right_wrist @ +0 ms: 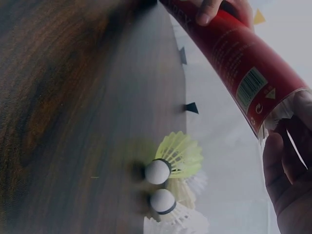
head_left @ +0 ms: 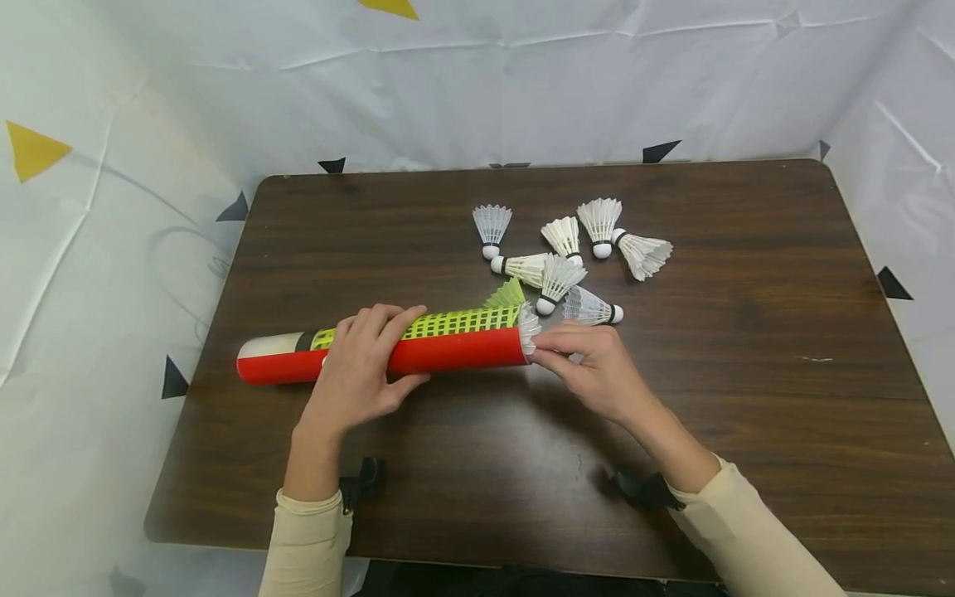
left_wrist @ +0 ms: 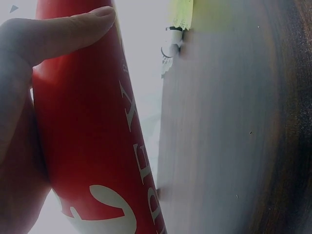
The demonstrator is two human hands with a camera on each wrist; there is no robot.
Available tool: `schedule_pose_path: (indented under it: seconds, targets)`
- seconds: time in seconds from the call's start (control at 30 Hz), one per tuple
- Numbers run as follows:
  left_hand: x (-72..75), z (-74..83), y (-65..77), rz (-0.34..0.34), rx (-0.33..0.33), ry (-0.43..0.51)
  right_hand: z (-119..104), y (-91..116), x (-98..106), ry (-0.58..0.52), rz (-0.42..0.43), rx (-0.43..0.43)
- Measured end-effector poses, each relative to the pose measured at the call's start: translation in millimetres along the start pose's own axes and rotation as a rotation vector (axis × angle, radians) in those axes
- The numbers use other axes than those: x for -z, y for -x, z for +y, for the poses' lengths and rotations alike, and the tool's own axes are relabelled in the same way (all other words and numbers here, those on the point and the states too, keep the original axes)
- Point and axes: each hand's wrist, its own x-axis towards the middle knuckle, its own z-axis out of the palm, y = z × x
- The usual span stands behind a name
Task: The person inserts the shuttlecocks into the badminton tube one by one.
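Head view: we see a red tube [head_left: 458, 352] in front of the person, above the near-middle of the brown table [head_left: 746, 348]. Its long axis runs left to right, the right end slightly farther from the person, and its open end points right, where white feathers of a shuttlecock [head_left: 529, 327] show. Our left hand [head_left: 358, 369] is clamped round the tube left of its middle, thumb on the near side. Our right hand [head_left: 597, 369] pinches the feathers at the open end, well apart from the left. We cannot tell whether the tube's left end touches the table. Just beyond the tube lie a yellow-green shuttlecock [head_left: 507, 293] and several loose white shuttlecocks [head_left: 561, 275]. In the left wrist view, pale lettering [left_wrist: 141, 161] follows the tube's length; in the right wrist view, a barcode [right_wrist: 251, 88] sits near the open end.
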Motion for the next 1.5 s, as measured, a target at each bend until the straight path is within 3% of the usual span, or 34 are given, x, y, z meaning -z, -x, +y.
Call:
schedule_pose_path:
  seconds: [0.4,0.73,1.13,1.5]
  targets:
    - [-0.2,-0.7,0.9,-0.013,0.004,0.005,0,-10,2,0.009,-0.164,-0.06]
    - [-1.7,0.0,0.9,-0.009,0.0,0.003,1,-16,2,0.008,-0.217,-0.068]
    - [-4.0,1.5,0.3,-0.01,-0.011,-0.001,3,-20,-5,0.015,-0.274,-0.016]
    - [-3.8,0.2,0.6,-0.012,-0.014,0.001,4,-18,2,-0.081,-0.332,-0.035]
